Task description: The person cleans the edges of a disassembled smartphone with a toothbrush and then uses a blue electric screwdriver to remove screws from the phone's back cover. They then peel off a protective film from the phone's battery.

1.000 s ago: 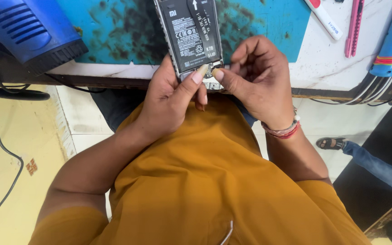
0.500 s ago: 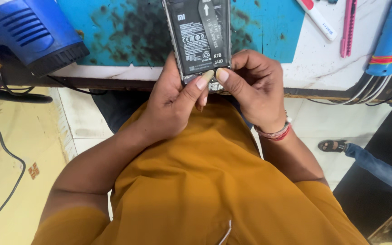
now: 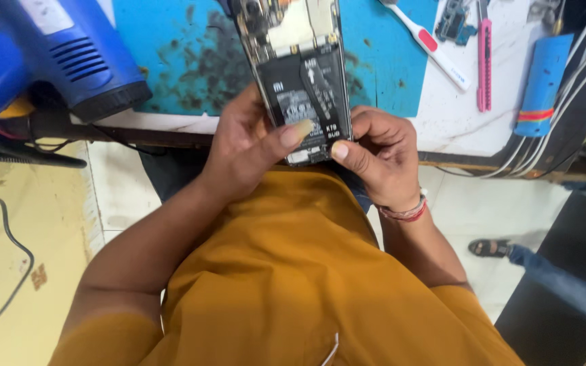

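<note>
Already the opened black smartphone with its back cover off (image 3: 298, 81) lay bare to the camera, its dark battery and the circuit board above it exposed. It was held upright over the near edge of the stained turquoise work mat (image 3: 171, 54), lower end toward the person's chest. The left hand (image 3: 249, 152) was closed around the phone's lower left side, thumb laid across the battery's lower part. The right hand (image 3: 381, 152) gripped the lower right corner, fingers curled behind and thumb tip pressed at the bottom edge near the small connector area. Both hands had a firm hold, neither one open.

Judging from the frame, the opening-up was done: the cover was off and the insides were reachable. The battery and board looked to be seated in place, so whatever work on the lower end was in hand seemed unfinished; whether any screw or cable had been freed could not be told.

On the white bench beyond the mat lay a white and red toothbrush (image 3: 428, 44), a slim pink tool (image 3: 485, 61) and a blue cylindrical tool with a red band (image 3: 542, 85). A large blue hot-air gun (image 3: 55, 54) rested at the left.
</note>
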